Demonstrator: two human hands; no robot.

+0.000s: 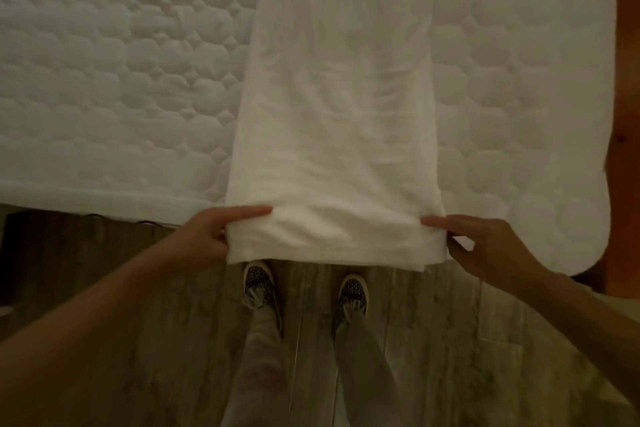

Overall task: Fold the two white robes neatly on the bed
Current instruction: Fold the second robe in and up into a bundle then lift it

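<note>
One white robe (339, 97) lies as a long narrow strip down the middle of the quilted bed (104, 80), and its near end hangs over the bed's front edge. My left hand (214, 236) pinches the near left corner of that end. At the near right corner my right hand (485, 246) grips the hem. The hem between both hands is lifted a little off the mattress edge. Only this one robe is in view; its far end runs out of the top of the frame.
The wooden floor (433, 340) lies below the bed edge, with my two feet in patterned shoes (258, 282) close to the mattress. A brown wooden surface (627, 80) borders the bed at the right. The mattress corner (588, 236) curves round at the lower right.
</note>
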